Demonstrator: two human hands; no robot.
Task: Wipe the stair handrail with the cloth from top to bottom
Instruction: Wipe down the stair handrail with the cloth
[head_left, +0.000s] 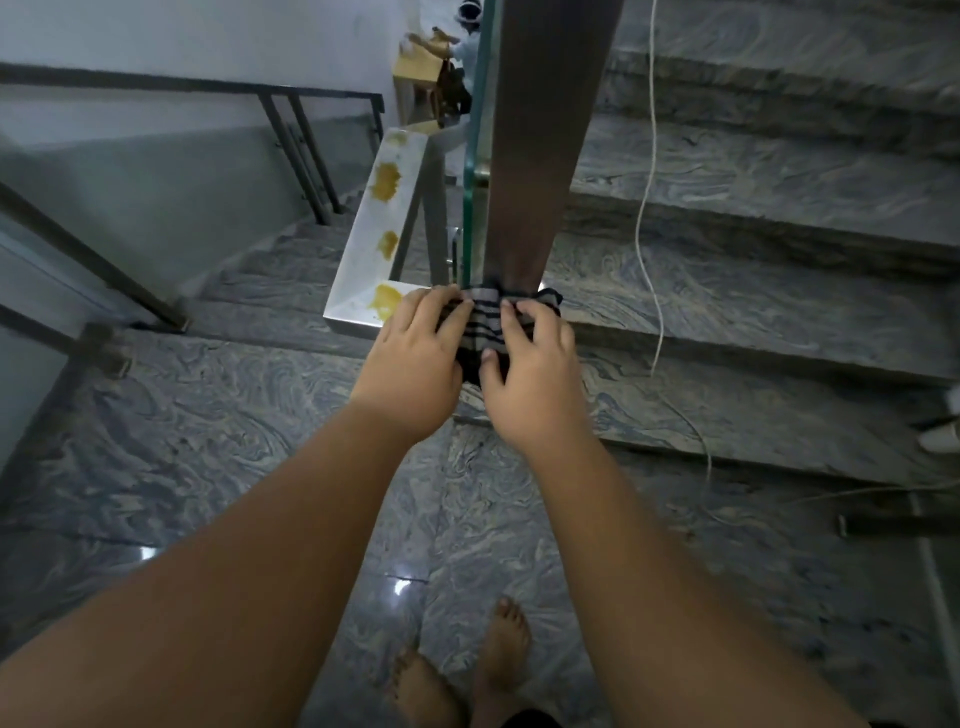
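Both hands grip the striped cloth (483, 322), which is bunched round the brushed-steel handrail (540, 156) at its lower end, where the sloping run meets the landing corner. The left hand (415, 358) curls its fingers over the cloth's left side. The right hand (524, 374) pinches the right side between thumb and fingers. From that position, the sloping run looks close to finished.

4 things could go wrong from here.

1. The cloth is gathered into a narrow band. A pass made this way may skip the rail's underside and the face turned toward the glass.
2. The green edge of the glass panel (480, 130) runs just beside the rail on the left. Fingers wrapped round that side could jam or scrape against it.
3. The adjoining pale rail section (358, 249) carries 4 yellow blotches (384, 181), the nearest just beside the left hand. Sliding the cloth onto them would probably smear them and carry the residue back onto wiped steel.
4. The bare feet (498, 654) stand on a glossy stone landing (208, 441), and a white cord (649, 208) trails down the steps (779, 182) to the right. A careless step while both hands are busy could mean a slip or a snag.
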